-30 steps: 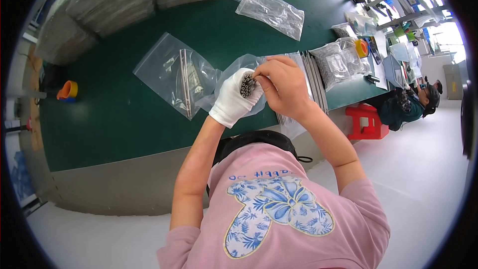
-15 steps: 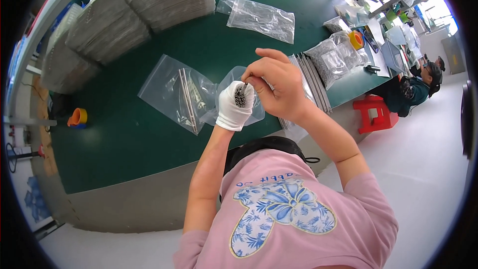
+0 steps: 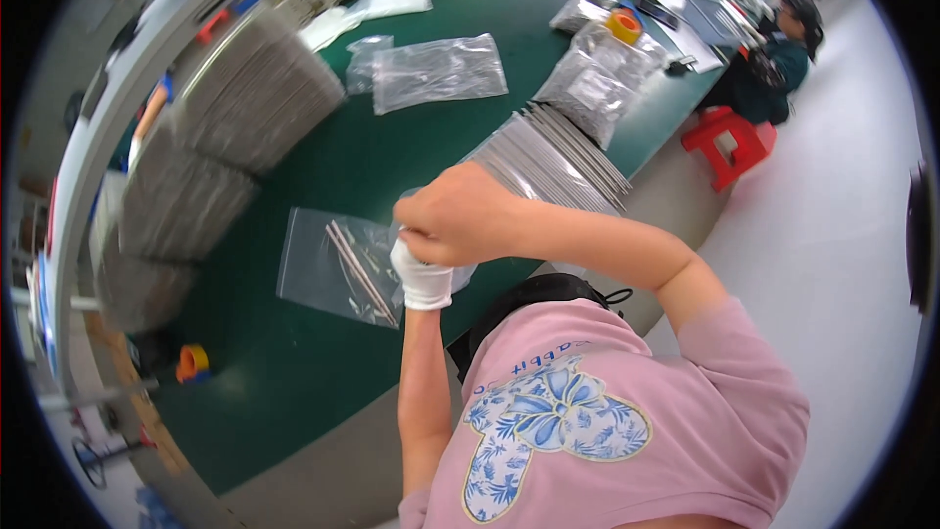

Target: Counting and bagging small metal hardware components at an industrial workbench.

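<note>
My left hand wears a white glove and is closed around small dark pieces with ring-shaped ends, now mostly covered by my other hand. Bare and curled, my right hand lies over the gloved fingers, its fingertips pressed together; what they pinch is hidden. Beside the glove, a clear plastic bag lies flat on the green table, with a few thin rods on or in it. Beyond my right wrist is a row of long grey metal rods, partly under clear plastic.
Tall stacks of plastic-wrapped sheets line the left side. Further back lie clear bags, a white cloth and a filled bag. An orange tape roll sits left. A person works near a red stool.
The view has turned, shifting the table's things in the picture. My right hand has dropped over the gloved left hand, covering the ring-ended pieces that showed in it before.
</note>
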`<state>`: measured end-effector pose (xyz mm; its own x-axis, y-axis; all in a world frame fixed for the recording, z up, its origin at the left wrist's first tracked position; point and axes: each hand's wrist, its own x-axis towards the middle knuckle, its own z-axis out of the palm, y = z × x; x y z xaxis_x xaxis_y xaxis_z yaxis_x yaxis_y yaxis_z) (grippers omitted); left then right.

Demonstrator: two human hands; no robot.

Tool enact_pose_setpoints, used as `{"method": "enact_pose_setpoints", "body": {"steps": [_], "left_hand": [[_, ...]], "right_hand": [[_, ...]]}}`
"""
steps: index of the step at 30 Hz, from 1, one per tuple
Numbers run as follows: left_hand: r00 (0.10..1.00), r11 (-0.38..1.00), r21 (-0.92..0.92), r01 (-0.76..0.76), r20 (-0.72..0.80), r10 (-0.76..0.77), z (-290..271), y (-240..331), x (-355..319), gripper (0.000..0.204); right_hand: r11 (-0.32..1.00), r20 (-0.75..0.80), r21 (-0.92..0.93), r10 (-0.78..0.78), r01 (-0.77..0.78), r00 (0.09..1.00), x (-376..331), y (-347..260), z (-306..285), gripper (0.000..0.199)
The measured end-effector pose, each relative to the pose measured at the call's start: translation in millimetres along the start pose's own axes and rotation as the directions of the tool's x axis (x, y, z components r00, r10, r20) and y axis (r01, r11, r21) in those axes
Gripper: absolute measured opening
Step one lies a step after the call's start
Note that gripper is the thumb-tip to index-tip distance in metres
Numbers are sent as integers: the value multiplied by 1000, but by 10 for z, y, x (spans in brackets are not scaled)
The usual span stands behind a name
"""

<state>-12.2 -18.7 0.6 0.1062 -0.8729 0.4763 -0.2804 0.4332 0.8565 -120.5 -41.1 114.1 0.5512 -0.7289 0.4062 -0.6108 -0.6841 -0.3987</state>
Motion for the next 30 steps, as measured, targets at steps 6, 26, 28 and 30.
{"method": "enact_pose_setpoints", "body": {"steps": [6,26,28,30], "left_hand": [[944,925,-192,328,107,-313,-130,-253,-98,16],[983,957,-230,180,63,-170,-204,215,-103,24],[982,960,-204,191,40,-186,-218,207,-125,20],[979,963,-179,202,14,-202,-239,185,-137,17]], "right_hand": [[992,-202,-124,-1,-24,979,292,-206,-887,17],[412,-640,585,764,-699,-86,-2506,1773,186,22],[206,-556,574,809,-793,-191,-2597,1807,314,27],[69,-466,475,865,-877,-184,-2661,1801,412,29]]}}
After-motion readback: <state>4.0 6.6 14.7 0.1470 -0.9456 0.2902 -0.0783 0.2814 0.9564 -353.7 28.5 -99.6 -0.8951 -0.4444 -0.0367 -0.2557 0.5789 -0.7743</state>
